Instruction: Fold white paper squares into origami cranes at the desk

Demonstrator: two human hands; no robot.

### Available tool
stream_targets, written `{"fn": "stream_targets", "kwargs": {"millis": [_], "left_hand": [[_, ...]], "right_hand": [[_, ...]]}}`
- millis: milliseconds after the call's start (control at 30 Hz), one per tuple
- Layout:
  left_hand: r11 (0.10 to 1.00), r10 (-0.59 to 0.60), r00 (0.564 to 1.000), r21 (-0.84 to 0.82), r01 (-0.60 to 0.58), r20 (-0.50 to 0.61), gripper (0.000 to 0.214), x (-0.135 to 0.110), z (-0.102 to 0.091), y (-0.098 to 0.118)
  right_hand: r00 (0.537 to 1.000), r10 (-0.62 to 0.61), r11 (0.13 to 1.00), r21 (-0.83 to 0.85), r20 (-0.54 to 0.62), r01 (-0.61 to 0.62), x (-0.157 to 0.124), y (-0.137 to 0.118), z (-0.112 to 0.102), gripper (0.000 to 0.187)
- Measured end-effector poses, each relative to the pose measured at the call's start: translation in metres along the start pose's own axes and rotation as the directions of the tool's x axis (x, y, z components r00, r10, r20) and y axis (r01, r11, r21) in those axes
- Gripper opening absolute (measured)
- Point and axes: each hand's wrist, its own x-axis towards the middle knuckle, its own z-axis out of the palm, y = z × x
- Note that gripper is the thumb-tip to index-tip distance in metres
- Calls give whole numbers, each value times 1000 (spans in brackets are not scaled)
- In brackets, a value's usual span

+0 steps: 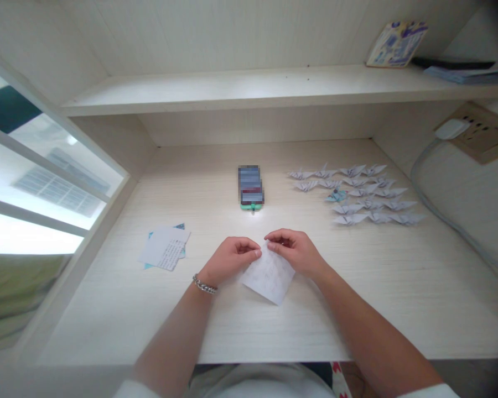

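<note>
Between my two hands is a white square sheet of paper [269, 279], tilted so that one corner points toward me. My left hand [234, 257] pinches its far left edge with thumb and fingers; a silver chain bracelet [205, 284] circles that wrist. At the far corner of the sheet, my right hand [294, 251] pinches the paper between thumb and forefinger. Faint marks show on the sheet's surface. The fingertips of both hands are close together, and the paper's far corner is partly hidden by them.
Rows of folded paper cranes [369, 190] stand at the right, with one blue crane [337, 195] among them. A phone [250, 185] lies at the back centre. Loose paper sheets [164, 249] rest at the left. A shelf [240, 91] overhangs the desk; a cable [444, 213] runs along the right.
</note>
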Motion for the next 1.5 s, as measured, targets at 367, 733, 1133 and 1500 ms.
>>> {"fn": "stream_targets", "kwargs": {"millis": [367, 733, 1133, 1500], "left_hand": [[929, -124, 985, -335, 157, 117, 16, 0, 5, 1], [960, 194, 978, -191, -206, -81, 28, 2, 12, 5], [988, 64, 967, -122, -96, -248, 21, 2, 0, -1], [975, 79, 954, -178, -134, -290, 28, 2, -4, -2]], "right_hand": [[1000, 3, 999, 41, 3, -3, 0, 1, 2, 20], [991, 130, 880, 455, 39, -134, 3, 9, 13, 29], [990, 124, 950, 297, -70, -98, -1, -9, -19, 33], [996, 52, 970, 242, -71, -33, 1, 4, -15, 31]]}}
